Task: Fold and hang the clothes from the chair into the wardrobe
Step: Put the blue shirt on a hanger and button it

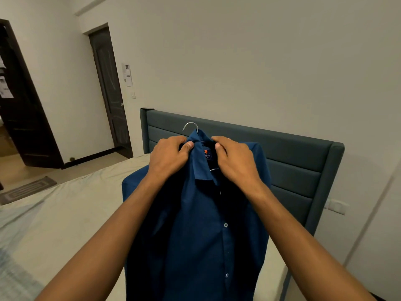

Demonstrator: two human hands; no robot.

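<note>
Both hands, left hand (pixel 170 156) and right hand (pixel 235 160), pinched the blue shirt (pixel 204 235) collar on a hanger (pixel 191 125); bed (pixel 65 213) lay open toward nine o'clock; neck label unreadable.

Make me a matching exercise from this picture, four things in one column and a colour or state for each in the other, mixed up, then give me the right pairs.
Things:
1. shirt
2. hanger hook
3. headboard
4. door in the far wall

Descriptions:
A. closed, dark
B. grey-blue, padded, behind the bed
C. dark blue, collar gripped by the left hand and the right hand
D. silver metal, sticking up above the collar

Pairs: 1-C, 2-D, 3-B, 4-A
</note>
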